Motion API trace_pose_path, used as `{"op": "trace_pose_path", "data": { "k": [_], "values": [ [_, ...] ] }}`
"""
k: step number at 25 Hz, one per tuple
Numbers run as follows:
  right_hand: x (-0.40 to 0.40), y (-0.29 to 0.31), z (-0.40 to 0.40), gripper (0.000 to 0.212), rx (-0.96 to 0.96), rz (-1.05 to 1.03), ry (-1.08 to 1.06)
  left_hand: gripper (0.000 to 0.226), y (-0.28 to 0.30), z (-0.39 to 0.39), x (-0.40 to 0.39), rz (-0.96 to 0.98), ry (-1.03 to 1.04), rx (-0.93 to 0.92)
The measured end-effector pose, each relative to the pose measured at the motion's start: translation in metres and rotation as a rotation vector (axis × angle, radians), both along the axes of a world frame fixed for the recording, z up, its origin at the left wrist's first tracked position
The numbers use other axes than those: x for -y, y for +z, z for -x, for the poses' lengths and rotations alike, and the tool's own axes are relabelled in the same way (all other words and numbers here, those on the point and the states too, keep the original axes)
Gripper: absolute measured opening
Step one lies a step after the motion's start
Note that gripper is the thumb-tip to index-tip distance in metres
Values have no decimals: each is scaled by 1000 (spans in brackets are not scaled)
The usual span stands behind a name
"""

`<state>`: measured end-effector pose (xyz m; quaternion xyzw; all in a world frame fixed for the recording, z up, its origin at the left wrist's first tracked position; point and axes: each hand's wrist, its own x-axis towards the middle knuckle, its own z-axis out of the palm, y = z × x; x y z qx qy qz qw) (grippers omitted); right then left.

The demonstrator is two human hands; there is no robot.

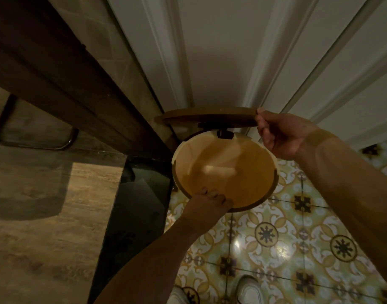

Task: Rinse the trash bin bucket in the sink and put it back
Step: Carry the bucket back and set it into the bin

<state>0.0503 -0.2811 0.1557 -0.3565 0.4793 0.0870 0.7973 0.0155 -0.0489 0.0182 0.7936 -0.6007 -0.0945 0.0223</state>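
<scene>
The round pale-yellow plastic inner bucket (225, 170) of the trash bin sits on the patterned ceramic floor tiles (286, 244), in the corner between a dark wooden cabinet (78, 84) and a white panelled door (210, 51). The right hand (280, 134) pinches the edge of the round brown hinged lid (210, 117) and holds it upright, clear of the opening. The left hand (207, 202) has its fingers curled over the near rim of the bucket, gripping it. Whether the bucket is going down into its housing or coming up out of it cannot be told from this view; the sink is not in sight. The main risk, as I judge it, is the one-sided grip: held by one point of the rim, the bucket could tilt and jam against the black hinge bracket (225, 134) at the back. If the right hand slips, the lid could drop onto the left hand's fingers.
</scene>
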Motion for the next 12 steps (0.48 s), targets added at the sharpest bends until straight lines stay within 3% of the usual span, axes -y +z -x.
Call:
{"op": "trace_pose_path", "data": {
  "k": [5, 9, 12],
  "values": [
    [3, -3, -2, 8, 11, 3, 0, 56, -21, -8, 4, -85, 92, -61],
    [7, -4, -3, 7, 17, -3, -7, 21, -25, -20, 8, -8, 64, -12],
    [10, -5, -2, 6, 11, -8, -1, 30, -28, -25, 8, 16, 51, -15]
  ]
}}
